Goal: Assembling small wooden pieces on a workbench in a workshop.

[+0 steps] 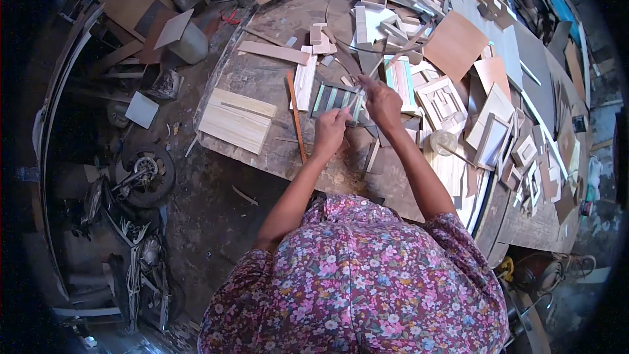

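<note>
My left hand (pixel 331 131) is closed in a pinch over the workbench, and my right hand (pixel 382 103) is closed just above and to its right. A thin pale strip (pixel 356 99) runs between the fingertips of both hands; its exact kind is too small to make out. Just beyond my left hand lies a dark slatted panel (pixel 334 98) with green edge strips. To its left are a pale wooden board (pixel 303 82) and an orange-brown ruler-like strip (pixel 296 115). Right of my right hand is a pale panel with green edges (pixel 400 82).
Pale wooden planks (pixel 237 121) lie at the bench's left edge. A round tub with a stick (pixel 443 143) stands to the right, near small wooden frames (pixel 441 106). A square brown sheet (pixel 456 46) tops piled offcuts. A motorcycle wheel (pixel 145 174) is on the left.
</note>
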Motion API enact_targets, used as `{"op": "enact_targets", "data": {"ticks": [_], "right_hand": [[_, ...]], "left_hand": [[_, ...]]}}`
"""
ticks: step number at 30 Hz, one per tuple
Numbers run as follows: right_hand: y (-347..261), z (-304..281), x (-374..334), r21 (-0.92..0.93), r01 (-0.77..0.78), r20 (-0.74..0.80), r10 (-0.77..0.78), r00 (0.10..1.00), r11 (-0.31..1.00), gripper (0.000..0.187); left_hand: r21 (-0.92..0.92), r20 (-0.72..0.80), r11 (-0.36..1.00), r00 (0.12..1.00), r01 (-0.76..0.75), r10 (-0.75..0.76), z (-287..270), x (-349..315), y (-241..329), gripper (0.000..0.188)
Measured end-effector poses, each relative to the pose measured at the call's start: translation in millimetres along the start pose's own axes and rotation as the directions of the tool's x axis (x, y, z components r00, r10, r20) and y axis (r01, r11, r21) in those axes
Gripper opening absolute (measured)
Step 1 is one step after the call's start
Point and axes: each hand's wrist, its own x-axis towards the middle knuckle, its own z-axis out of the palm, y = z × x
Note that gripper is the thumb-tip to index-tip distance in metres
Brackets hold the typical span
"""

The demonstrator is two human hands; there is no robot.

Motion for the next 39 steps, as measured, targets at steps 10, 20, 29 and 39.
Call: {"op": "enact_targets", "data": {"ticks": [10,20,29,39], "right_hand": [[-18.7,-5.5,-6.5,0.002,0.087,0.087,-0.087,0.992,0.996,0.038],[-28.5,-4.6,-20.4,0.111,0.166,0.14,-0.181,0.974,0.98,0.037],[-26.7,-5.6,-10.0,0.095,0.06,0.07,-0.067,0.995,0.994,0.042],[-13.5,-10.3,-2.1,-0.016,0.009,0.034,-0.009,0.999,1.0,0.04]], "left_hand": [[0.068,-0.048,0.994,0.996,0.084,-0.08,-7.1,0.7,10.1,0.03],[-0.041,-0.075,0.999,0.997,0.001,-0.004,-3.8,6.5,-1.5,0.03],[-0.024,-0.058,0.997,0.996,0.07,-0.071,-5.1,5.2,13.1,0.031],[-0.103,-0.011,0.986,0.991,0.128,-0.13,0.6,-2.7,14.6,0.033]]}}
